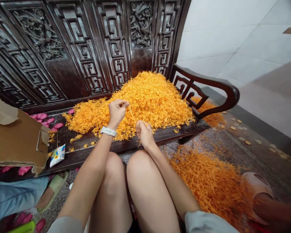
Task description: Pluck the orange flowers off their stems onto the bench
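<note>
My left hand (117,111), with a pale watch (108,131) on its wrist, is closed in a pinch at the top of a thin yellow-orange strand (132,113). The strand runs down to my right hand (144,132), whose fingers are curled shut around its lower end. Both hands are in front of a large heap of small, frilly yellow-orange flower-like pieces (152,94). This heap rests on the seat of a dark carved wooden bench (116,145). My fingers hide the strand's ends in part.
On the left are a torn cardboard box (14,136), pink flower-like pieces (45,121) and a small white packet (58,155). Orange stringy bits (208,181) lie on the floor at right, beside someone's sandalled foot (259,187). An armrest (208,84) curves out at right. Another person's jeans-clad leg (16,194) shows lower left.
</note>
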`<action>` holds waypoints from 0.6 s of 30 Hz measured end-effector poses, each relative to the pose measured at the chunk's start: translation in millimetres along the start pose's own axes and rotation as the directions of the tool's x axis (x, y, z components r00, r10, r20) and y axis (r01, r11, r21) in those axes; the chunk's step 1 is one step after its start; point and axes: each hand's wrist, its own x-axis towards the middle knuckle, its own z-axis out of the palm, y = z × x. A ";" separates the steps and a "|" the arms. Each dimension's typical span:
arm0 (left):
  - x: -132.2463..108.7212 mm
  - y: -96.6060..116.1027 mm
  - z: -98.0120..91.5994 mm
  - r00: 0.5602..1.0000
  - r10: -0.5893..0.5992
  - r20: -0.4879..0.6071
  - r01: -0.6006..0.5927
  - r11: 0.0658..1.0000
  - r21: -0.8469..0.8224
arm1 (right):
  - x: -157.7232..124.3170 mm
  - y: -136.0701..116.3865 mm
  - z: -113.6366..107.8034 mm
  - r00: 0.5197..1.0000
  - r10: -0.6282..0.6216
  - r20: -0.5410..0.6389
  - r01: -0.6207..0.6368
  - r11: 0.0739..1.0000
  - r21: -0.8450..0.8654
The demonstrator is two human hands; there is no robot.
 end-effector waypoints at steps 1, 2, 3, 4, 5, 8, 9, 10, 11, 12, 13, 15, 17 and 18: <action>5.3 -4.5 -6.5 0.998 -0.009 -0.067 0.010 1.000 0.020 | -4.7 -3.6 -0.5 1.000 0.010 0.022 -0.011 0.999 0.033; 10.9 -10.8 -14.5 0.989 -0.035 -0.146 0.041 0.998 0.038 | -10.0 -7.7 -1.5 0.999 0.013 0.046 -0.016 0.998 0.061; 15.9 -18.8 -23.2 0.970 -0.068 -0.232 0.083 0.995 0.054 | -15.3 -11.9 -3.2 0.998 0.010 0.066 -0.016 0.996 0.085; 19.6 -27.9 -31.5 0.932 -0.147 -0.330 0.175 0.983 0.057 | -20.1 -15.9 -5.7 0.997 0.001 0.074 -0.009 0.994 0.105; 21.5 -37.4 -38.7 0.914 -0.208 -0.349 0.246 0.967 0.066 | -24.0 -19.6 -9.5 0.998 -0.012 0.066 0.005 0.994 0.112; 17.6 -59.7 -49.3 0.944 -0.265 -0.199 0.285 0.955 0.080 | -30.9 -26.4 -32.4 0.998 -0.032 -0.046 0.035 0.998 0.057; 15.3 -62.5 -49.3 0.955 -0.243 -0.169 0.258 0.963 0.072 | -32.8 -27.1 -45.1 0.994 -0.044 -0.096 0.044 0.999 0.002; 14.4 -62.4 -48.3 0.965 -0.213 -0.155 0.223 0.973 0.053 | -35.2 -27.1 -60.7 0.987 -0.064 -0.149 0.054 0.996 -0.068; 15.7 -59.3 -46.8 0.972 -0.176 -0.157 0.183 0.983 0.027 | -38.4 -26.6 -79.3 0.974 -0.092 -0.208 0.062 0.988 -0.145; 19.6 -53.6 -45.7 0.976 -0.137 -0.172 0.138 0.990 -0.003 | -42.8 -25.9 -100.7 0.958 -0.130 -0.255 0.073 0.972 -0.223; 25.7 -45.8 -45.3 0.975 -0.100 -0.199 0.095 0.995 -0.034 | -48.6 -24.8 -124.2 0.938 -0.170 -0.304 0.073 0.949 -0.306; 40.8 -27.5 -47.8 0.943 -0.046 -0.329 0.018 0.996 -0.088 | -66.5 -21.5 -174.1 0.875 -0.267 -0.404 0.041 0.872 -0.488; 50.0 -10.2 -52.2 0.841 -0.018 -0.540 -0.051 0.992 -0.113 | -94.6 -13.7 -219.4 0.771 -0.404 -0.492 -0.063 0.721 -0.690; 49.3 -3.4 -53.7 0.821 -0.007 -0.572 -0.066 0.992 -0.107 | -112.4 -6.8 -237.4 0.724 -0.458 -0.516 -0.146 0.630 -0.763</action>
